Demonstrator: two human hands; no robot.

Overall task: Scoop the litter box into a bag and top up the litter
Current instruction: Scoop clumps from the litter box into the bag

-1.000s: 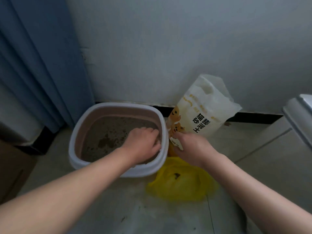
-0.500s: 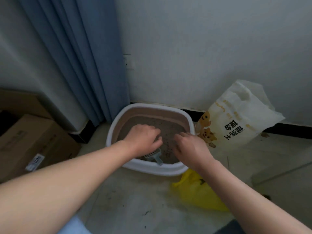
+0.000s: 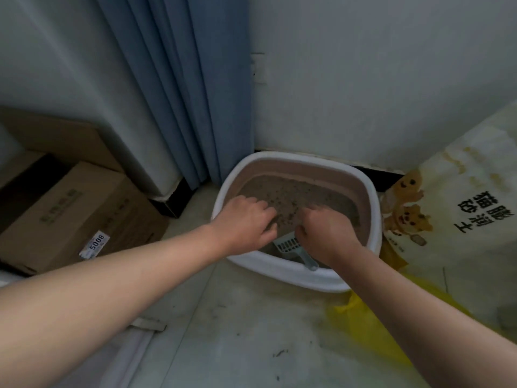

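A white-rimmed litter box (image 3: pixel 293 161) with pinkish inner walls stands on the floor against the wall, holding grey-brown litter (image 3: pixel 291 191). A grey-blue slotted scoop (image 3: pixel 289 246) lies in the box's near side, its handle resting on the front rim. My left hand (image 3: pixel 246 222) hovers palm down over the litter just left of the scoop, fingers loosely curled. My right hand (image 3: pixel 327 233) is just right of the scoop head, fingers curled down; whether it grips the scoop is hidden. A white litter bag (image 3: pixel 461 208) leans at the right. A yellow plastic bag (image 3: pixel 363 326) lies on the floor.
A blue curtain (image 3: pixel 190 93) hangs left of the box, down to the floor. Cardboard boxes (image 3: pixel 70 214) are stacked at the far left. The tiled floor (image 3: pixel 237 331) in front of the box is scuffed, with a white strip lying near my left arm.
My view has swung left and closer to the box. My right hand has left the litter bag and come over the box beside the scoop. The scoop shows more between both hands.
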